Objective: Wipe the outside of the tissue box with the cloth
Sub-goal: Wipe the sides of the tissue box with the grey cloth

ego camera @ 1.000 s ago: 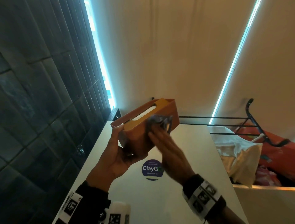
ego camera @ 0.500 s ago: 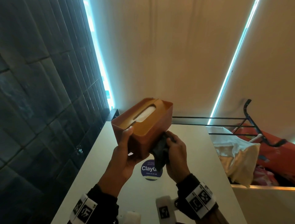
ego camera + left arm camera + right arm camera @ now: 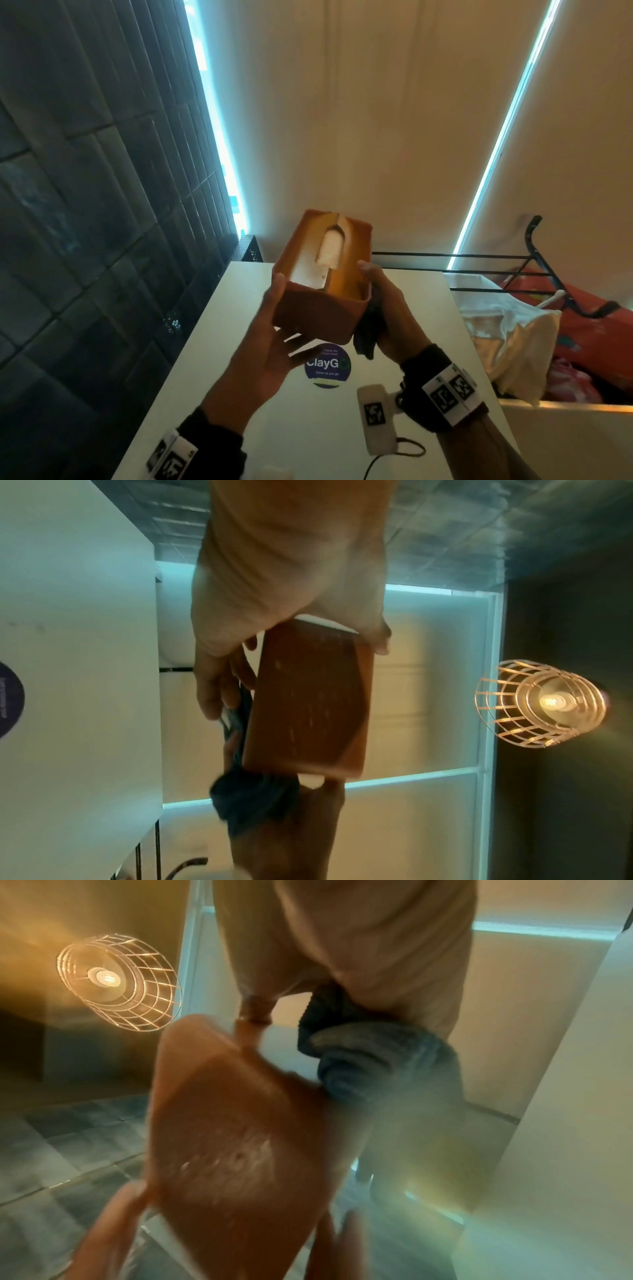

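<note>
Above the white table (image 3: 239,342), held clear of its top, the orange tissue box (image 3: 318,308) sat tilted with its slotted top facing up and a white tissue (image 3: 330,253) showing in the slot. On the box's left side, the left hand (image 3: 267,346) gripped it, thumb along the near left edge and fingers curled underneath. On the right side, the right hand (image 3: 394,318) pressed a dark cloth (image 3: 368,329) against the box's wall, thumb hooked over the top rim and fingers wrapped around the bunched cloth. Just below the box, a round blue ClayGo sticker (image 3: 329,366) lay on the table. Farther right, a black wire rack (image 3: 513,270) stood over pale bags (image 3: 507,329). Overhead in the wrist views, a caged lamp (image 3: 544,703) glowed.
</note>
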Available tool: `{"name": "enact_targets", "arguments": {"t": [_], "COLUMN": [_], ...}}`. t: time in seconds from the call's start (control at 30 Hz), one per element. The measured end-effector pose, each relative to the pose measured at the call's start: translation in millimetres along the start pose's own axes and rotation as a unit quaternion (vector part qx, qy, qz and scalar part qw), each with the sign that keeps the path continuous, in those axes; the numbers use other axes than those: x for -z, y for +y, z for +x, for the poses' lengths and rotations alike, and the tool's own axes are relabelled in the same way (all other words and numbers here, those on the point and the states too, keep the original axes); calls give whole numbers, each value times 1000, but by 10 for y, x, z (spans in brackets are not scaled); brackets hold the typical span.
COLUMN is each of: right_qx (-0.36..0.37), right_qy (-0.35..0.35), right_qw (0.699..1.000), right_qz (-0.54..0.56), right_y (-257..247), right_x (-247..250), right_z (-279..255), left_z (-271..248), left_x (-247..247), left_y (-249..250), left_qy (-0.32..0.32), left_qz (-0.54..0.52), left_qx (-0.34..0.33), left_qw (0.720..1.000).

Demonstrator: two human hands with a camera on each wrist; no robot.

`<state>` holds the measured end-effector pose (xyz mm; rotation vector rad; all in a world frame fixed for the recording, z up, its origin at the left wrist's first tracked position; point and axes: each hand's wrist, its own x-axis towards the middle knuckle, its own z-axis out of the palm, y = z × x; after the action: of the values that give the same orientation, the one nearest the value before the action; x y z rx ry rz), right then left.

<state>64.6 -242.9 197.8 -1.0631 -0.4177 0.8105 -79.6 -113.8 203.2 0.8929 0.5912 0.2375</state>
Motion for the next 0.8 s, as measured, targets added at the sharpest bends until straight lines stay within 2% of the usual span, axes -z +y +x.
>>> {"name": "enact_targets", "arguments": {"t": [0.1,0.2,0.33,0.43,0.47,0.53,0.6,0.7,0.73,0.8], "right_qx": [-34,-66,-84,-80,-74,-25,68,211,249,316], "right_qy": [-46,-61,-75,-72,-50,26,107,228,249,235], "right_qw": [998,993,989,989,992,996,987,944,926,896], "right_qz": [-34,-73,-101,-97,-89,-87,-104,-110,-133,-205], "right_y": [-207,-338,-358,-338,-322,-226,-76,126,160,238], "right_x": [123,147,163,187,197,280,402,390,287,33], "right_z": [6,45,98,84,73,69,62,-81,-149,-261], "left_z": [-1,0,10,38,45,40,31,47,57,87], "left_x": [130,104,17,10,10,-3,-27,-61,-76,-108], "left_y": [177,273,277,237,224,224,244,271,271,261], "left_qy": [-13,-25,-22,-15,-17,-26,-32,-33,-31,-30], "left_qz": [-14,41,80,39,14,-28,-51,-64,-66,-69], "left_qx": [67,103,104,101,103,105,101,80,73,62], "left_qw": [998,994,991,994,994,994,993,994,995,995]}}
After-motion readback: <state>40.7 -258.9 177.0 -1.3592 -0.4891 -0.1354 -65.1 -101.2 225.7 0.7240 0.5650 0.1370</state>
